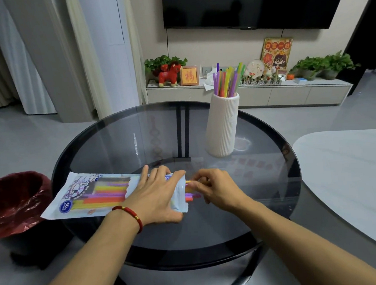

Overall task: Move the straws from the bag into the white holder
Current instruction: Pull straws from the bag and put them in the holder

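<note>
The bag is pinned flat on the desk by the open left hand so straws protruding from its mouth can be pinched by the right hand, well short of the white holder.

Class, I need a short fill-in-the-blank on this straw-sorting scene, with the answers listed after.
1. The left hand presses the straw bag flat on the round ____ table.
2. The right hand pinches straw ends at the bag's ____ end.
3. The white holder already contains ____.
4. Left of the table stands a bin lined in ____.

Answers: glass; open; straws; red
</note>
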Available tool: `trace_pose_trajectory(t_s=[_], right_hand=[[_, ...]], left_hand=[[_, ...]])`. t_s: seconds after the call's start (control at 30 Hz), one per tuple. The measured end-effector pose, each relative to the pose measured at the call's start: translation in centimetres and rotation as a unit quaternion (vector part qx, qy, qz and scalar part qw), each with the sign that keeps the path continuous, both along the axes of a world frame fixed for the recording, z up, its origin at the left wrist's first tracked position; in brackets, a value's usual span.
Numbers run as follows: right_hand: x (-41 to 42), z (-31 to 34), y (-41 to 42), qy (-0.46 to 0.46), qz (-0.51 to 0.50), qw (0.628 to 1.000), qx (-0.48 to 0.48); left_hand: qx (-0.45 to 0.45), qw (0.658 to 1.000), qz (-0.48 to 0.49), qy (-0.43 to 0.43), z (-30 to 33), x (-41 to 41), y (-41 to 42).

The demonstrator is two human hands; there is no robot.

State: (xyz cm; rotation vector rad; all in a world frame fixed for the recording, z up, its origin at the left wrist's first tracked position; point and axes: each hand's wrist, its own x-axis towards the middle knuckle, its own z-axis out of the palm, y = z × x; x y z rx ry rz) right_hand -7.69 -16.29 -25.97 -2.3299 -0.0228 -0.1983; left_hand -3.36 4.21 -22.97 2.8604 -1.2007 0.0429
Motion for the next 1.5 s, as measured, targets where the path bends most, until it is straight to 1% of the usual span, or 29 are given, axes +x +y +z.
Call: trace_pose_trajectory(t_s=[0.2,0.37,0.47,0.57,0.67,0.73,0.83,0.9,1.03,1.1,1.17,1.2,1.23,1.3,1.33,1.4,1.5], right_hand=[[0.1,-0.3,0.6,0.01,-0.01,1.0,-0.005],[0.0,-0.1,-0.4,0.014,0.012,0.999,0.04],[-0.3,0.5,-2.4,0.014,-0.003,0.994,0.112],[-0.8,1.2,-4.4,0.021,-0.016,0.979,0.202],[-1.6,1.7,-6.0,0.02,-0.017,0.958,0.286],[-2.2,2.1,-7.0,0.023,-0.014,0.949,0.313],[-2.9,2.7,-8.3,0.009,-0.016,0.939,0.343],[-3.1,2.9,-8.7,-0.016,-0.027,0.921,0.389],[-3.1,3.4,-8.1,-0.044,-0.029,0.859,0.509],[-2.9,3.7,-7.0,-0.042,-0.014,0.83,0.556],[-2.6,3.8,-5.3,-0.012,0.004,0.801,0.598],[-2.5,3.7,-4.3,0.005,0.005,0.8,0.6],[-2.4,3.5,-3.2,0.021,0.004,0.812,0.584],[-2.1,2.9,-1.3,0.037,0.005,0.864,0.502],[-2.0,2.6,-0.5,0.034,0.007,0.888,0.459],[-1.7,2.4,0.5,0.011,-0.011,0.919,0.393],[-1.4,3.8,-0.2,-0.034,-0.056,0.941,0.332]], left_hand=[[-0.046,0.999,0.0,-0.016,0.2,-0.5,-0.5],[-0.028,1.0,0.003,-0.009,0.0,-0.3,-0.2],[-0.007,1.0,0.013,0.019,-0.4,0.3,0.3],[0.011,0.997,0.033,0.063,-0.5,0.4,0.5],[-0.031,0.988,0.084,0.126,-0.5,0.3,0.1],[-0.054,0.986,0.102,0.122,-0.5,0.3,-0.3],[-0.003,0.993,0.097,0.073,-0.8,0.5,-0.8],[0.008,0.993,0.096,0.069,-0.9,0.5,-1.1],[-0.013,0.995,0.082,0.061,-0.9,0.3,-1.8],[-0.023,0.995,0.076,0.057,-0.8,0.1,-2.2],[-0.033,0.995,0.075,0.055,-0.6,-0.1,-2.6],[-0.038,0.995,0.074,0.052,-0.6,-0.2,-2.8],[-0.043,0.995,0.072,0.049,-0.7,-0.3,-2.9],[-0.056,0.996,0.057,0.048,-0.8,-0.7,-3.2],[-0.064,0.995,0.048,0.052,-0.9,-0.9,-3.4],[-0.07,0.995,0.041,0.054,-1.0,-1.1,-3.7],[-0.066,0.995,0.057,0.046,-1.1,-0.8,-3.2]])
